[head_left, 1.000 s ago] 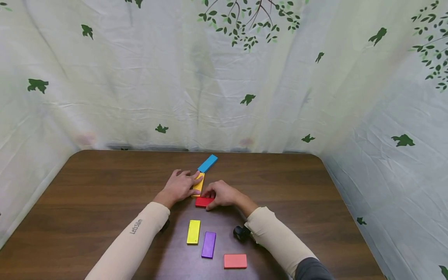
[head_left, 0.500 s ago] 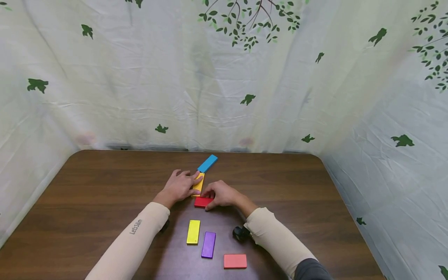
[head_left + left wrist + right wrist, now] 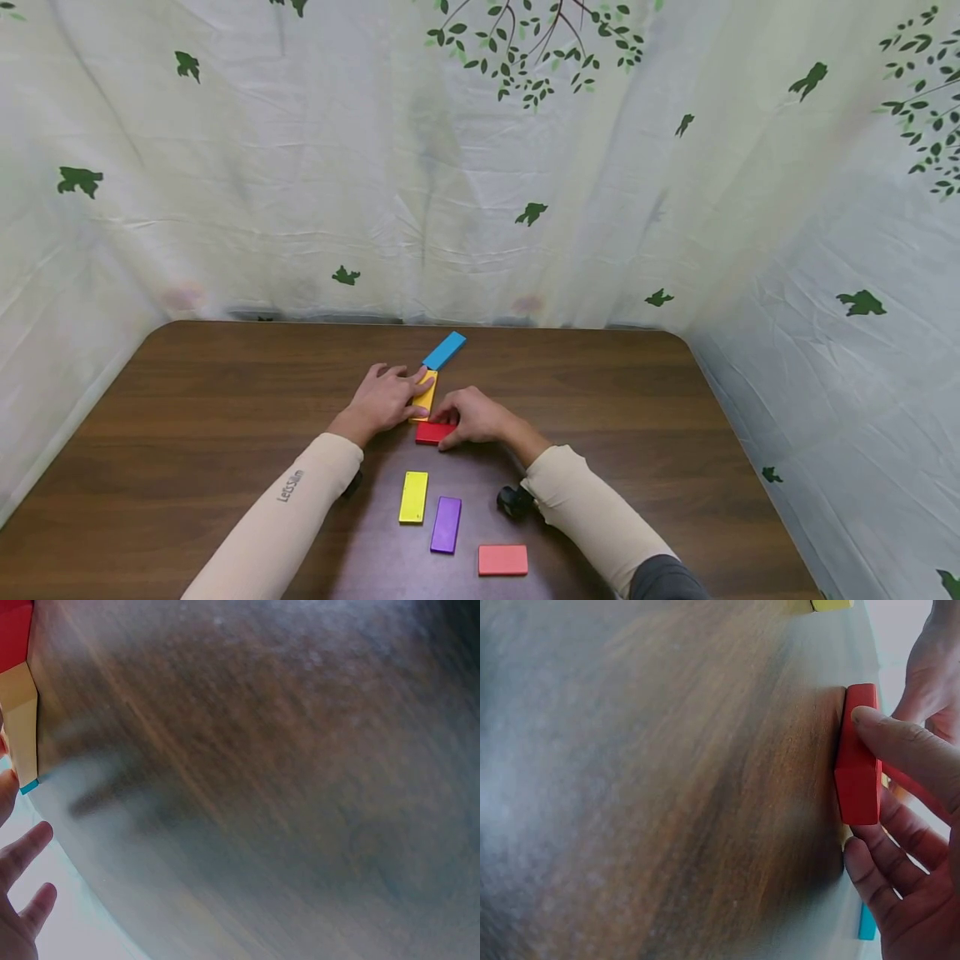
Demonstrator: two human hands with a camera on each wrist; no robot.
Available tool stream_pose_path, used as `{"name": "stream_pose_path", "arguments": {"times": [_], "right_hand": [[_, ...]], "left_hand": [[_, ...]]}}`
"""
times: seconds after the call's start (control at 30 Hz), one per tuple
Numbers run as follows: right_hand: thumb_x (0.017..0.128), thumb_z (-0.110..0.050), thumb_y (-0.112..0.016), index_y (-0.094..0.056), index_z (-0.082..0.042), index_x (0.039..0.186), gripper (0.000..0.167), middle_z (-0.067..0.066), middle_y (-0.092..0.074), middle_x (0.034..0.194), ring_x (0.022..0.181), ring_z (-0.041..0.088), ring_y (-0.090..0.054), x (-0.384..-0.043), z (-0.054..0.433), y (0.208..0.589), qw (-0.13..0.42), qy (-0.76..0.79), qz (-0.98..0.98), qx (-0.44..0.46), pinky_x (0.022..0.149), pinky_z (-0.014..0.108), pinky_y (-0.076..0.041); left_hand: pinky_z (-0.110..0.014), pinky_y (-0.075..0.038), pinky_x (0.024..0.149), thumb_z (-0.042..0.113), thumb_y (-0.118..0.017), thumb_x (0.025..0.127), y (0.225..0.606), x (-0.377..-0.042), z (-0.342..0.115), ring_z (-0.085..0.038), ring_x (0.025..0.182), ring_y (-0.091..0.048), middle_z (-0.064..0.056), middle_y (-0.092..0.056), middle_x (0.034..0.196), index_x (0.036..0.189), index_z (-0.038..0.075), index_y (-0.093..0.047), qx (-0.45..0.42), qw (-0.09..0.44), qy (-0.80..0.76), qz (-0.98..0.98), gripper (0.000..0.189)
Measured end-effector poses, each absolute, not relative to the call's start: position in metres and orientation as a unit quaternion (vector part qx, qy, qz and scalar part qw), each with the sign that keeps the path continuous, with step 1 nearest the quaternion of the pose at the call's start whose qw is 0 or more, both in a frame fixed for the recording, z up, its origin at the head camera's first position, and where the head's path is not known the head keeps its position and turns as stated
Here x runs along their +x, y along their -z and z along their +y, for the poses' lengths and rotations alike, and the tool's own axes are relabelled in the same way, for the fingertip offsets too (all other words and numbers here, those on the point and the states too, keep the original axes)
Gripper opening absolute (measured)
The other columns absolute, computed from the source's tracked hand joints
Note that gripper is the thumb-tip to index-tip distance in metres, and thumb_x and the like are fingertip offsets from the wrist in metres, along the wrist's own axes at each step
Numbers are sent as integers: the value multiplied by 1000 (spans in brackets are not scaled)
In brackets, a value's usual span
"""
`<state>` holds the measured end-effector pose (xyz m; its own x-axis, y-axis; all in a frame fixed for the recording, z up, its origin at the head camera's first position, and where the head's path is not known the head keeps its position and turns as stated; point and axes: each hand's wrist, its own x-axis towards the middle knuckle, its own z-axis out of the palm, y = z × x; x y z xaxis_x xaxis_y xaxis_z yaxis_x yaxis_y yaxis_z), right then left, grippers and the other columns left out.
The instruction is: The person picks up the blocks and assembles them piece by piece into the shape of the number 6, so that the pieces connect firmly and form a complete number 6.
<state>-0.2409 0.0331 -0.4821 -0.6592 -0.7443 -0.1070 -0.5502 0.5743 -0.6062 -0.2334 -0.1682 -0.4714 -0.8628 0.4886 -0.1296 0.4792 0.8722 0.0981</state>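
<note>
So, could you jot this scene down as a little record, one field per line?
Left hand: fingers resting on the orange block
Right hand: thumb and fingers gripping the red block
At orange block's far end: blue block
Nearer side: yellow block, purple block, pink block, lying apart
Surface: brown wood-grain table
Backdrop: pale leaf-printed curtain

Solid-coloured blocks on a brown wood-grain tabletop [image 3: 262, 392], before a white leaf-printed cloth backdrop [image 3: 300, 167].
Around mid-frame come a sky-blue rectangular block [image 3: 445, 350], an amber rectangular block [image 3: 426, 397] and a red rectangular block [image 3: 432, 434]; at lower centre, a lemon-yellow rectangular block [image 3: 413, 497], a purple rectangular block [image 3: 446, 525] and a coral-pink rectangular block [image 3: 502, 561]. Dark-green leaf shapes [image 3: 531, 213] dot the backdrop, with reddish-brown-twigged leaf sprays [image 3: 540, 54] at upper centre and upper right. The cream fabric sleeve [image 3: 277, 525] at lower left bears dark lettering; the cream fabric sleeve [image 3: 600, 517] at lower right meets dark grey.
</note>
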Motion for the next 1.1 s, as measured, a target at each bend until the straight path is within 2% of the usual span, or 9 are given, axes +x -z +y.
{"name": "stream_pose_path", "arguments": {"times": [1.1], "right_hand": [[73,-22,-86,-74,-9,104,36,-7,-64,85,72,4,-52,-239,33,479,175,271,870,-373,64,16,-46]], "left_hand": [[-62,-24,106,45,-63,88,474,-234,-169,-43,130,-42,-9,-43,148,142,17,-48,254,70,-35,964,63]]}}
